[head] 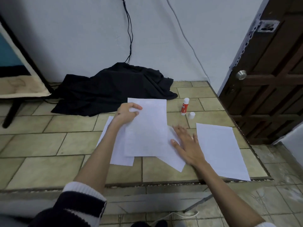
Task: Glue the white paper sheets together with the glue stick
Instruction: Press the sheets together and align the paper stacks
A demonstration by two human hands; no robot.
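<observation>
My left hand (pixel 127 113) pinches the upper left edge of 1 white sheet (pixel 147 128), lifted above the sheets (pixel 118 153) under it. My right hand (pixel 185 143) lies flat, fingers spread, on a sheet (pixel 173 159) just right of that grip. Further right lies a separate sheet (pixel 219 149). Beyond my right hand stands the glue stick (pixel 184 106), its cap (pixel 191 115) beside it.

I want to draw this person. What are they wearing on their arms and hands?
The left arm has a dark knit sleeve with white stripes and a white ribbed cuff, pushed up to the elbow. The right arm shows only a bit of white cuff at the picture's bottom edge. Both hands are bare: no gloves.
</observation>
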